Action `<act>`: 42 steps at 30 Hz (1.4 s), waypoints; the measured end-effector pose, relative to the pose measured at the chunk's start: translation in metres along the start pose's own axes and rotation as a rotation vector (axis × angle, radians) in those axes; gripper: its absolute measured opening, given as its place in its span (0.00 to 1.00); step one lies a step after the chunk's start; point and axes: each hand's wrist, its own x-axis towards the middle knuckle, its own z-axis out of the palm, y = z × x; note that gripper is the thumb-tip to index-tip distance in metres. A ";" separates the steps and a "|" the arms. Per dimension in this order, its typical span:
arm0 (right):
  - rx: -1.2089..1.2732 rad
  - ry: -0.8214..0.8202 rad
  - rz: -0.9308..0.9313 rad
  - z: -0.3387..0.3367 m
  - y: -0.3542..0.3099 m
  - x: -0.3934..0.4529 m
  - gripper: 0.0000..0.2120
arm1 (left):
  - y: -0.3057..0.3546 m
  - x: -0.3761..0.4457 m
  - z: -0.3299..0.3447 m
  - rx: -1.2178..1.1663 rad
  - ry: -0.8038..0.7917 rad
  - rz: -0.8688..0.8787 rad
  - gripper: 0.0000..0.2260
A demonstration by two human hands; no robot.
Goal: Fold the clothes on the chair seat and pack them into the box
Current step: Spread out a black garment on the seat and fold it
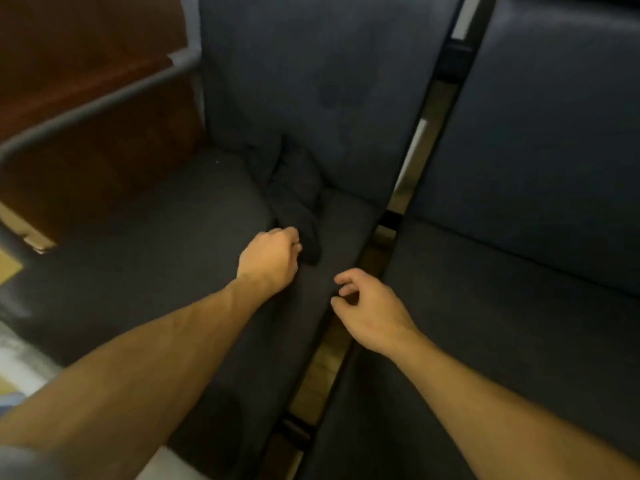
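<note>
Dark garment (294, 188), black or near-black, lies crumpled on the dark blue chair seat (156, 244), bunched at the crease where the seat meets the backrest (311, 81), with one narrow end trailing forward across the cushion toward the camera. Left hand (268, 259) sits at that near end, fingers curled over, gripping the fabric edge; knuckles up, forearm reaching in from lower left. Right hand (369, 311) hovers just right of it, over the seat's right edge beside the gap (325, 368) between chairs, fingers loosely curled and spread, holding nothing, not touching the garment. Garment colour almost matches the upholstery, so its exact outline and type are hard to tell; frame is blurry. Second chair (519, 306) of the same dark blue stands to the right, separated by the narrow gap showing frame bars and light floor. Grey metal armrest tube (104, 98) runs along the left side of the first chair, with a reddish-brown wooden surface (86, 46) behind it. Part of a cardboard box (10, 268) shows at the far left edge, below the armrest.
</note>
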 end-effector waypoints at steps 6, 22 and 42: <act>0.141 0.184 -0.011 -0.034 -0.029 -0.028 0.17 | 0.046 -0.005 -0.082 -0.574 0.022 0.049 0.09; -0.129 0.638 -0.280 -0.264 -0.103 -0.306 0.09 | 0.330 -0.229 -0.308 -1.040 -0.107 0.212 0.05; -0.306 0.936 0.045 -0.373 0.025 -0.434 0.13 | 0.402 -0.235 -0.343 0.277 0.078 1.025 0.03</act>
